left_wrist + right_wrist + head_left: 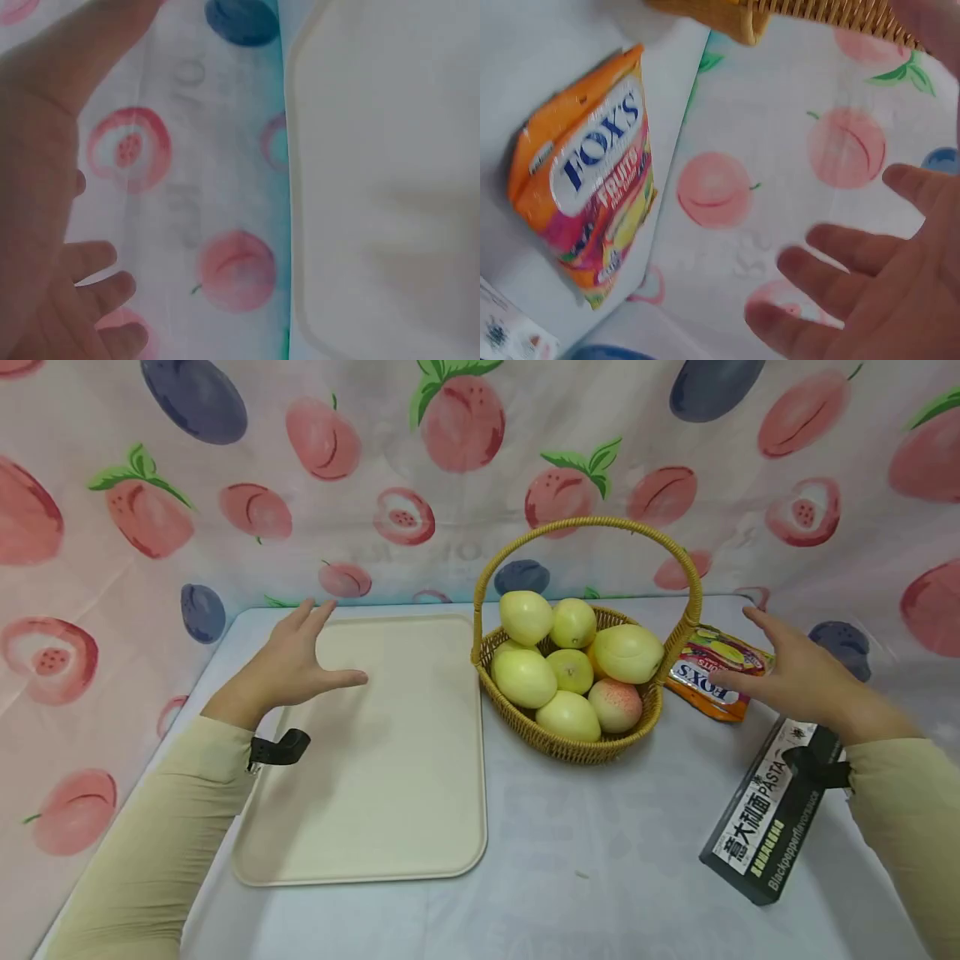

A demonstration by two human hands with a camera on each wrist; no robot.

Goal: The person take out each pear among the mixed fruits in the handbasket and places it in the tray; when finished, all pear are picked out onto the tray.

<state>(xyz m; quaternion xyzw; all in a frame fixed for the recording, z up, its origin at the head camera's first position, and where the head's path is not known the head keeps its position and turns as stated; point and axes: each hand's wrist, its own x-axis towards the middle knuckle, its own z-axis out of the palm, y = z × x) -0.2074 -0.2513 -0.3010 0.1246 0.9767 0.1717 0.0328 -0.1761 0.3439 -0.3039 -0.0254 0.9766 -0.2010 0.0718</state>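
Two hands, left hand (296, 656) and right hand (798, 672), hover over the white table (570, 860), thumbs and fingers apart, gripping nothing.
Toward the table's left edge, the beige tray (405, 777) lies beneath the left hand; lifted by one side, it might tilt into the wicker basket (577, 753) just beside it, near the back edge. A bump on the handle (588, 522) could send the heaped fruit (570, 717) rolling. Over by the right edge I see the pasta box (768, 822) aslant, in the way of a lowered arm; the candy bag (716, 672) lies behind it, near the right hand.
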